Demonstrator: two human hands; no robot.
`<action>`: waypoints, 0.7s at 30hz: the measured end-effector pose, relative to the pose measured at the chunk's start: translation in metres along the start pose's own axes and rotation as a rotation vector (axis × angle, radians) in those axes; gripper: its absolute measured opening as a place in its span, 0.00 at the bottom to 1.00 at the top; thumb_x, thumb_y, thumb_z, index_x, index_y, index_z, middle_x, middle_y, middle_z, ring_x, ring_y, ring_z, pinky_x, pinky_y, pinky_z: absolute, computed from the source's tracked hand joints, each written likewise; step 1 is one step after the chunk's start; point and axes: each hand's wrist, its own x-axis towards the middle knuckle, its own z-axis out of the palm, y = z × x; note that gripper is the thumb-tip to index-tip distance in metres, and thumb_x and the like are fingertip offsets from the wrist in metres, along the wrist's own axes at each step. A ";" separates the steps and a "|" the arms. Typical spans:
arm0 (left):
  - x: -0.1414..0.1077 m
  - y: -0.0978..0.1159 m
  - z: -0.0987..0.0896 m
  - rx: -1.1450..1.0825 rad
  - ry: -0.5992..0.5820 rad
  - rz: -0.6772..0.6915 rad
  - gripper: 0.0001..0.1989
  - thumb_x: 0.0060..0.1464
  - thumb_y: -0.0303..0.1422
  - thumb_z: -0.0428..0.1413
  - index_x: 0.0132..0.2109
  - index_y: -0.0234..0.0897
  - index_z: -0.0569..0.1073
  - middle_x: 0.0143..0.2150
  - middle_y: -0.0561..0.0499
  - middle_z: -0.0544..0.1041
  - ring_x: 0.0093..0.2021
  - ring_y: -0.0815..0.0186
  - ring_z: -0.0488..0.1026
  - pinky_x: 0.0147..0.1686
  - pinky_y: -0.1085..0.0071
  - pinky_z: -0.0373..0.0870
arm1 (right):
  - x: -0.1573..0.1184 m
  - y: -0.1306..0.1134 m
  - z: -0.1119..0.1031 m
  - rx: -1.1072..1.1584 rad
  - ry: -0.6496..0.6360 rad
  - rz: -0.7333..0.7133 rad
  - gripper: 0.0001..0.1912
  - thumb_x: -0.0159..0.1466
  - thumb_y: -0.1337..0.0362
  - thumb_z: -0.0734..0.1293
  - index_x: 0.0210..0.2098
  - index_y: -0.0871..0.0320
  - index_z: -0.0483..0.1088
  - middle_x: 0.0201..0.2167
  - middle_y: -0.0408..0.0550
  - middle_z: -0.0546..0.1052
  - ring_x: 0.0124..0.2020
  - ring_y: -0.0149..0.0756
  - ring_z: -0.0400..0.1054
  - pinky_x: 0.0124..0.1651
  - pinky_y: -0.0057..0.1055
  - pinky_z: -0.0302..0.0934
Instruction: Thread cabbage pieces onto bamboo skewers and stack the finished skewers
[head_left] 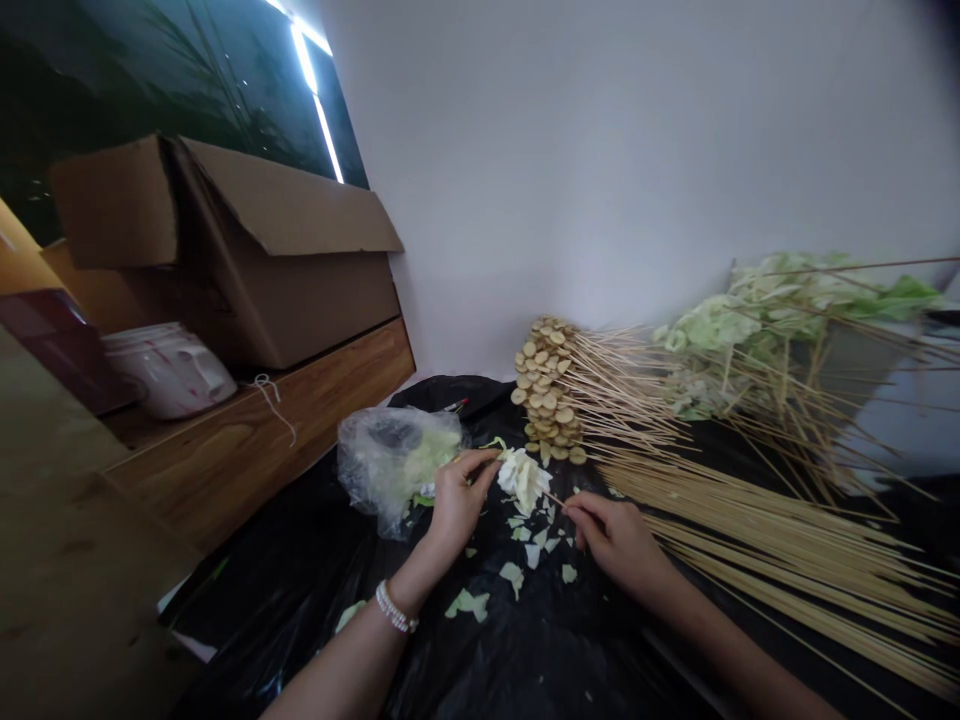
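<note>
Between my hands is a bunched piece of pale cabbage [523,480] on a thin wooden skewer [556,499]. My right hand [611,540] pinches the skewer just right of the cabbage. At the cabbage's left side, my left hand [459,495] has thumb and fingertips pressed together on what looks like a thin strip of leaf. Loose cabbage scraps [513,577] lie below on the black plastic sheet [517,660]. A clear plastic bag [367,460] with cabbage in it sits left of my left hand.
Behind my right hand are stacked skewers with round slices [547,390]. Bare skewers [765,540] lie at the right, below a heap of skewered cabbage [750,310]. A cardboard box [300,290] and a white mug [176,370] stand on the wooden ledge [300,420].
</note>
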 end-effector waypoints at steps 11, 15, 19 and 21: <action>-0.002 -0.005 0.005 -0.132 -0.019 -0.236 0.11 0.51 0.38 0.60 0.40 0.39 0.81 0.38 0.46 0.82 0.39 0.57 0.77 0.41 0.65 0.71 | 0.000 -0.001 0.001 -0.006 0.024 0.000 0.15 0.66 0.60 0.55 0.32 0.55 0.71 0.19 0.40 0.72 0.22 0.32 0.66 0.31 0.27 0.57; -0.002 -0.011 0.008 -0.208 -0.058 -0.296 0.14 0.50 0.40 0.60 0.41 0.37 0.81 0.38 0.45 0.82 0.38 0.57 0.77 0.40 0.64 0.72 | -0.001 0.000 0.003 -0.021 0.034 -0.015 0.15 0.66 0.60 0.55 0.32 0.56 0.71 0.19 0.40 0.72 0.23 0.31 0.66 0.32 0.27 0.57; -0.003 -0.011 0.011 -0.230 -0.071 -0.299 0.14 0.49 0.40 0.61 0.40 0.37 0.81 0.38 0.45 0.82 0.39 0.57 0.77 0.41 0.64 0.72 | 0.000 0.000 0.004 -0.033 0.027 -0.014 0.16 0.67 0.60 0.55 0.33 0.56 0.71 0.19 0.41 0.72 0.23 0.31 0.67 0.32 0.27 0.56; -0.003 -0.009 0.011 -0.239 -0.052 -0.306 0.13 0.48 0.39 0.61 0.39 0.37 0.81 0.38 0.45 0.82 0.39 0.57 0.77 0.42 0.64 0.72 | 0.000 0.000 0.004 -0.041 0.018 -0.022 0.16 0.67 0.60 0.54 0.33 0.56 0.71 0.20 0.41 0.72 0.23 0.31 0.66 0.32 0.27 0.56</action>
